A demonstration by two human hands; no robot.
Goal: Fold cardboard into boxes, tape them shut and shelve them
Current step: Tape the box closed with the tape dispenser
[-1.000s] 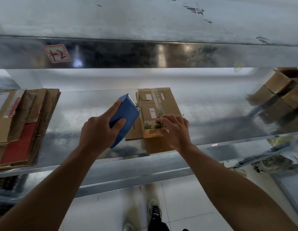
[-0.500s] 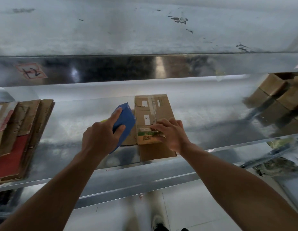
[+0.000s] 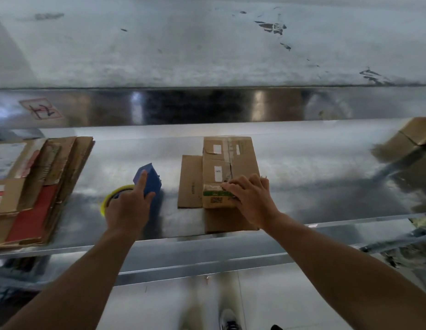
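Nothing folded or taped: the cardboard (image 3: 228, 172) lies flat on the shelf (image 3: 326, 177); left hand (image 3: 126, 210) clamps the tape dispenser (image 3: 149, 181), right hand (image 3: 252, 201) fingers (image 3: 233, 186) bent on it, grip unclear

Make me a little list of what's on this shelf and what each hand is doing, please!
Left hand: holds blue tape dispenser
Right hand: rests on flat cardboard box
Shelf: shiny metal
Far left: stack of flat cardboard
Far right: brown boxes, blurry
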